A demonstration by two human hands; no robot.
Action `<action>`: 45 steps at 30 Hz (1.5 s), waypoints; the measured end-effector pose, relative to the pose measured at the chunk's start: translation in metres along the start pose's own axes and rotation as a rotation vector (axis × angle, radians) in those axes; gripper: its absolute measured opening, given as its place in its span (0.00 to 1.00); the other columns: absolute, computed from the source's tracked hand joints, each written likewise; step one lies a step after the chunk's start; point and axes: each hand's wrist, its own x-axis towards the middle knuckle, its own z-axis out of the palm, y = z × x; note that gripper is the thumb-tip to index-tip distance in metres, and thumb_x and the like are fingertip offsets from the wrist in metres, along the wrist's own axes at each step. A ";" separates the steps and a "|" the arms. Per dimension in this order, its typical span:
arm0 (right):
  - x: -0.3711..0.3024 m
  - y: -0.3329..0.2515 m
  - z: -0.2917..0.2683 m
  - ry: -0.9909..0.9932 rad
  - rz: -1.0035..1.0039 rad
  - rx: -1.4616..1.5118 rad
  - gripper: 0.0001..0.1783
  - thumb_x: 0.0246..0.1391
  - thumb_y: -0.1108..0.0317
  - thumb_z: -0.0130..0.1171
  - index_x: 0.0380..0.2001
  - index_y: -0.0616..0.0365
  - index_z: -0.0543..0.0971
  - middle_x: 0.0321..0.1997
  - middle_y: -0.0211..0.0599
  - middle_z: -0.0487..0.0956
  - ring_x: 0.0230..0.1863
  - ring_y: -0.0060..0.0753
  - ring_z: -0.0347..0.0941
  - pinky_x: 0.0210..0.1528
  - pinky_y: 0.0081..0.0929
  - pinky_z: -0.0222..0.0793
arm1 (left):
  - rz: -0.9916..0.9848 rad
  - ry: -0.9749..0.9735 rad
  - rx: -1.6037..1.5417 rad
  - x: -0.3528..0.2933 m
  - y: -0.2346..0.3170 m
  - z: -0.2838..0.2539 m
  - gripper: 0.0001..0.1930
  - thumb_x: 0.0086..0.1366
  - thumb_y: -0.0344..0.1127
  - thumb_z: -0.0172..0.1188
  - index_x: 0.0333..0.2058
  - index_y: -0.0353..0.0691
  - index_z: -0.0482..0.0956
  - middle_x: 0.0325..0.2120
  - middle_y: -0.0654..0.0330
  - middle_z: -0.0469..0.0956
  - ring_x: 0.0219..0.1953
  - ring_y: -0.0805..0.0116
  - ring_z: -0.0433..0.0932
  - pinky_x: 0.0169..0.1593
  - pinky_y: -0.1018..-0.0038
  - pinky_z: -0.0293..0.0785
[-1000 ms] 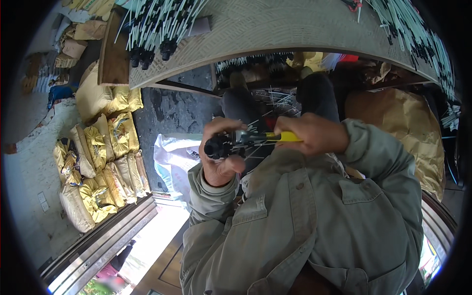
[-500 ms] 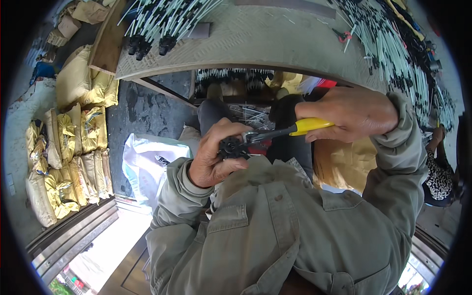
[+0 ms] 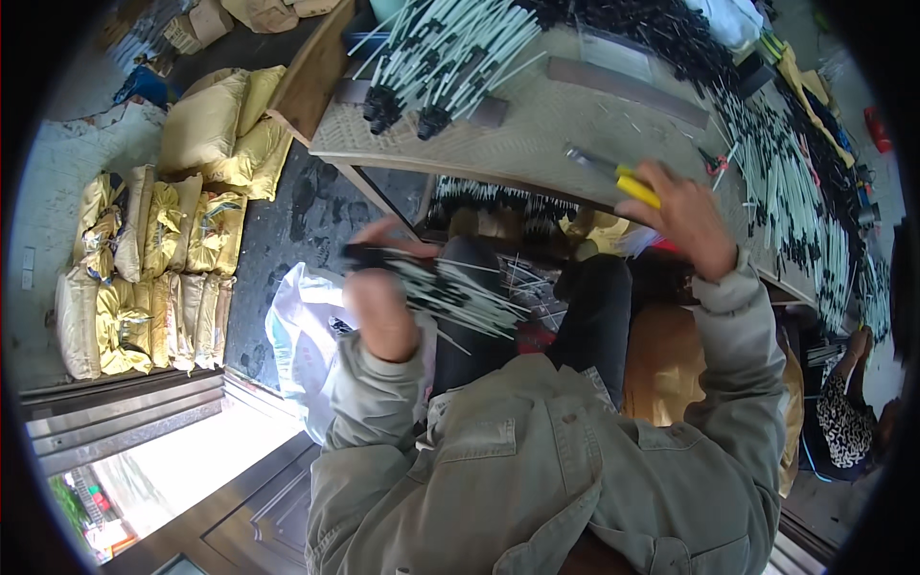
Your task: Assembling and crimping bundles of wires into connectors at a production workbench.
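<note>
My left hand [image 3: 381, 305], smeared by motion, is wrapped round a bundle of thin white rods [image 3: 470, 297] with black ends. The bundle lies tilted above my lap, its white rods pointing right and the black ends at my palm. My right hand [image 3: 682, 213] grips yellow-handled pliers [image 3: 636, 187] over the near edge of the table [image 3: 537, 120]. Their metal head points up and left, apart from the bundle. On the tabletop, similar bundles of white rods [image 3: 455, 62] stand with black ends toward me.
Loose black-and-white rods [image 3: 776, 163] are heaped at the table's right. Red-handled cutters [image 3: 711, 163] lie near them. A white sack [image 3: 305, 335] stands left of my legs, before stacked yellow packages [image 3: 158, 278]. Another person [image 3: 848, 412] sits at the far right.
The pliers have come away from the black ends and moved up to the table in my right hand. My left hand has turned the bundle, so its white rods now show. The view has shifted.
</note>
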 end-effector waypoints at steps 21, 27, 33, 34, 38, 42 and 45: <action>-0.024 -0.121 0.066 0.211 -0.515 0.998 0.29 0.35 0.70 0.60 0.46 0.53 0.69 0.53 0.35 0.66 0.57 0.42 0.60 0.61 0.42 0.49 | -0.811 0.209 -1.250 -0.074 -0.186 -0.061 0.24 0.59 0.53 0.53 0.41 0.34 0.72 0.41 0.54 0.72 0.47 0.63 0.69 0.52 0.65 0.67; -0.028 -0.120 0.054 0.270 -0.535 0.997 0.16 0.41 0.61 0.61 0.34 0.57 0.77 0.37 0.36 0.74 0.38 0.38 0.71 0.42 0.35 0.61 | -0.782 0.151 -0.877 -0.076 -0.176 -0.057 0.29 0.59 0.53 0.53 0.48 0.34 0.63 0.43 0.52 0.71 0.48 0.60 0.69 0.51 0.64 0.68; -0.035 -0.109 0.063 0.015 -0.130 1.049 0.11 0.45 0.65 0.63 0.30 0.60 0.78 0.29 0.34 0.76 0.29 0.29 0.71 0.35 0.25 0.63 | -0.626 -0.159 -0.504 -0.066 -0.110 -0.025 0.42 0.57 0.53 0.54 0.59 0.33 0.43 0.46 0.49 0.69 0.49 0.56 0.70 0.50 0.63 0.70; -0.038 -0.109 0.070 0.009 -0.125 1.045 0.11 0.45 0.65 0.63 0.30 0.60 0.78 0.29 0.34 0.76 0.29 0.29 0.71 0.35 0.25 0.63 | -0.637 -0.275 -0.411 -0.053 -0.079 -0.003 0.42 0.53 0.54 0.57 0.58 0.32 0.50 0.45 0.50 0.70 0.47 0.58 0.71 0.49 0.67 0.70; -0.043 -0.109 0.099 -0.153 0.167 1.692 0.12 0.53 0.65 0.55 0.38 0.61 0.76 0.31 0.24 0.75 0.33 0.10 0.63 0.34 0.15 0.61 | -0.582 -0.405 -0.263 -0.050 -0.072 0.008 0.17 0.64 0.35 0.48 0.48 0.31 0.68 0.43 0.57 0.73 0.43 0.71 0.72 0.47 0.78 0.67; -0.053 -0.088 0.123 -0.140 0.206 1.700 0.14 0.54 0.71 0.52 0.44 0.62 0.70 0.43 0.30 0.73 0.44 0.19 0.66 0.46 0.20 0.63 | -0.546 -0.395 -0.365 -0.060 -0.084 0.017 0.17 0.61 0.31 0.52 0.48 0.33 0.67 0.42 0.60 0.73 0.42 0.74 0.71 0.47 0.78 0.65; -0.057 -0.078 0.125 -0.132 0.395 1.763 0.22 0.51 0.69 0.56 0.49 0.62 0.66 0.45 0.30 0.71 0.46 0.18 0.64 0.50 0.21 0.61 | -0.572 -0.434 -0.298 -0.053 -0.079 0.038 0.18 0.54 0.24 0.57 0.45 0.35 0.66 0.37 0.64 0.73 0.39 0.78 0.71 0.43 0.81 0.67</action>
